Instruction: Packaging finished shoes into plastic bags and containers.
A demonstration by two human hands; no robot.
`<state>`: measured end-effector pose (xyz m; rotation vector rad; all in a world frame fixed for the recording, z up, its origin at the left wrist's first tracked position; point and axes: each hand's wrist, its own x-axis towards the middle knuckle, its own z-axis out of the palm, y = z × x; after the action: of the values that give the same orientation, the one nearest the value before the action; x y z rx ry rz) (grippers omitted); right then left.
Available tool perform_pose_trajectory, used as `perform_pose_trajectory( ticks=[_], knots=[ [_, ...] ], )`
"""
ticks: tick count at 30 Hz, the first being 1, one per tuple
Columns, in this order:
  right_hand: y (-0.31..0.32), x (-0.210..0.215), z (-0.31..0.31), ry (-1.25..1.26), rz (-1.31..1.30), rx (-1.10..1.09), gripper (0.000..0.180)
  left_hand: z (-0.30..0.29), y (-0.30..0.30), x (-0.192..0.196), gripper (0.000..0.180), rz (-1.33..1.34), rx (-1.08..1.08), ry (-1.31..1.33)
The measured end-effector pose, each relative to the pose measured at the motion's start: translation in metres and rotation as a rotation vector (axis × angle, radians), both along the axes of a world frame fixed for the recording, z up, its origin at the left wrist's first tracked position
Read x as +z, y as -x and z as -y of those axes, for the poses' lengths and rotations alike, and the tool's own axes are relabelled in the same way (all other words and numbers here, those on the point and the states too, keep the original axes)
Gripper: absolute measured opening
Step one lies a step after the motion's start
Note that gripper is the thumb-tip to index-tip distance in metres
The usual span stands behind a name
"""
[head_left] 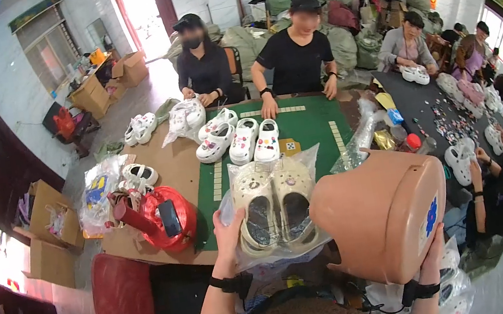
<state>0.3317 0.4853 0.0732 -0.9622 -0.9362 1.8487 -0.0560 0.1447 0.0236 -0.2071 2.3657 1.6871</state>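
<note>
Left hand (229, 229) clamped on the edge of a clear plastic bag (276, 209) — inside, a pair of cream clogs (275, 209), side by side, studded with small charms, held up over the near edge of the green table (309, 128). Right hand (434, 253) closed under a tan plastic bin (382, 215) — rounded, glossy, blue sticker on its side, tilted just beside the bag.

The right hand (435, 245) is mostly hidden behind the tan machine (382, 215); only its wrist and a finger edge show. The left hand's (229, 231) fingers disappear behind the bagged clogs (275, 209). Small charms (450, 122) on the dark table (418, 105) are too tiny to tell apart, perhaps shoe decorations.
</note>
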Motion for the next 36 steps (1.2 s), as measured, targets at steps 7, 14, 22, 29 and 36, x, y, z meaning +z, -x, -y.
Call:
perform_pose_trajectory(
  ticks=[7,14,22,29,36],
  knots=[
    [0.040,-0.017,-0.042,0.117,0.007,0.094,0.060,0.006,0.004,0.004,0.033,-0.068,-0.049,-0.464],
    [0.074,-0.055,-0.092,0.043,0.005,0.244,0.056,0.089,0.012,0.031,0.031,-0.185,0.320,-0.583],
    [0.231,-0.060,-0.118,-0.163,0.292,0.624,0.047,0.187,-0.001,0.019,0.036,-0.179,0.336,-0.595],
    [0.367,-0.129,-0.078,-0.853,0.468,0.801,0.046,0.188,-0.010,0.021,0.033,-0.188,0.376,-0.685],
    [0.402,-0.159,-0.062,-0.983,0.707,0.737,0.050,0.192,0.006,0.020,0.026,-0.128,0.397,-0.630]
  ],
)
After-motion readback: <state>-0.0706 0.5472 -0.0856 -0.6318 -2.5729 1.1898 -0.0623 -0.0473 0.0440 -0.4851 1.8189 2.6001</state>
